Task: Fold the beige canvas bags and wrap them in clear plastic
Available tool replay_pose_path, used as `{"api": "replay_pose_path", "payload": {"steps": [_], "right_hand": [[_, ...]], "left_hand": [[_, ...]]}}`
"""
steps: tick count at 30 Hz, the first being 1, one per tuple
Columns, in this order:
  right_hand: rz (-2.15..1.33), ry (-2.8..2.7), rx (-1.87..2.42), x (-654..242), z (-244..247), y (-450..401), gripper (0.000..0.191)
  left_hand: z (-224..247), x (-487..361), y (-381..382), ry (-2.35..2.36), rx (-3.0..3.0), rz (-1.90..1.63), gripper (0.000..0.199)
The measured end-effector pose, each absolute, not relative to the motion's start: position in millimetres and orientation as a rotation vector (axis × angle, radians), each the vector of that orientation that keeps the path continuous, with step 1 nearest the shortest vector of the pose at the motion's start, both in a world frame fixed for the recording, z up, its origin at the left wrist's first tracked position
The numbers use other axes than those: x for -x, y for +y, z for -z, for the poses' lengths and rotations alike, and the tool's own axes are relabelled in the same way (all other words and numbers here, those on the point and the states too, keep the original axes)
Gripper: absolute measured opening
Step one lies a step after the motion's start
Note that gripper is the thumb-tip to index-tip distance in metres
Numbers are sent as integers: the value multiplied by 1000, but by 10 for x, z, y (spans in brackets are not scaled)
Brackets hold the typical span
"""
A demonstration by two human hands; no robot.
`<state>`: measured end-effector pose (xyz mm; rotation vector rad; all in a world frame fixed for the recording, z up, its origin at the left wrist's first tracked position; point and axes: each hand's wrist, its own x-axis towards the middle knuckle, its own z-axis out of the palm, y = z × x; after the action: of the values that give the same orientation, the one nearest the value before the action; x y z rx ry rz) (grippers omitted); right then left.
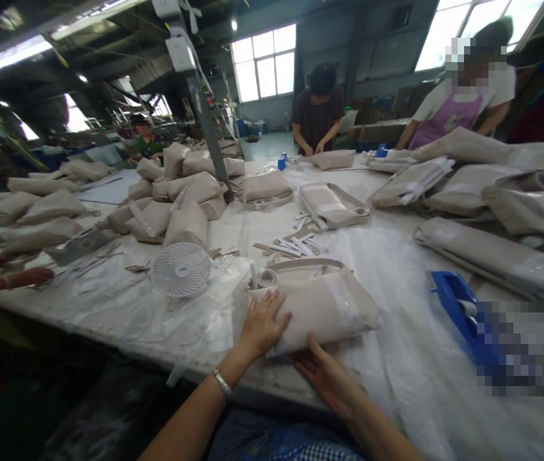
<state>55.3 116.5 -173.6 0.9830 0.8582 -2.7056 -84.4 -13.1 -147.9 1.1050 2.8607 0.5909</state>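
Observation:
A beige handbag [317, 307] lies flat on the table before me, a clear strip across its right part and its strap looped along the far side. My left hand [262, 323] rests on the bag's left part with its fingers spread. At the near edge, my right hand [324, 371] is open, thumb up against the bag and fingers stretched out low beside its edge. Whether the fingertips reach under the bag I cannot tell. A small rolled piece [267, 277] sits at the bag's far left corner.
A white fan [180, 270] stands left of the bag, near crumpled clear plastic [226, 301]. To the right lies a blue tape dispenser [457, 298], partly blurred out. Paper strips [296, 244] and piles of beige bags [185, 218] cover the table beyond. Several co-workers stand around it.

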Motion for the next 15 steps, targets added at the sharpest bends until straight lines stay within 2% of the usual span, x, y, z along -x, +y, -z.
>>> {"api": "replay_pose_path", "payload": {"steps": [5, 13, 15], "right_hand": [[2713, 816, -974, -556, 1804, 1178, 63], [2783, 781, -817, -587, 1994, 1177, 52], [2794, 760, -806, -544, 2097, 1153, 54]], "left_hand": [[1269, 1221, 225, 2862, -991, -590, 45], [1263, 1535, 604, 2672, -1016, -472, 57], [1272, 1594, 650, 2618, -1039, -471, 57]]}}
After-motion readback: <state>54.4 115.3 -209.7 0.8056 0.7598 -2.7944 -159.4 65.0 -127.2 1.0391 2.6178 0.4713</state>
